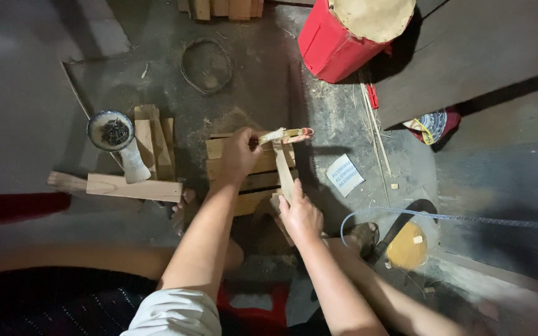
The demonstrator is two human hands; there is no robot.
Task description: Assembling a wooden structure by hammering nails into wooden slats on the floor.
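Fingers of left hand (pixel 238 155) wrapped tight around a tool handle (pixel 284 135); right hand (pixel 300 214) fingers clamped on upright wooden strip (pixel 283 174), over stacked wood blocks (pixel 250 180).

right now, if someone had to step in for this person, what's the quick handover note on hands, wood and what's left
Left hand: closed around the handle of a tool held level over the work.
Right hand: gripping the lower end of a wooden slat, stood nearly upright on the stack of wood pieces.
Nearby: bowl of small dark nails at left, next to more cut wood blocks and a long plank on the floor.
Done: slat positioned, tool head at its top end.
Left: whether the slat is fixed cannot be told; loose blocks remain unused.
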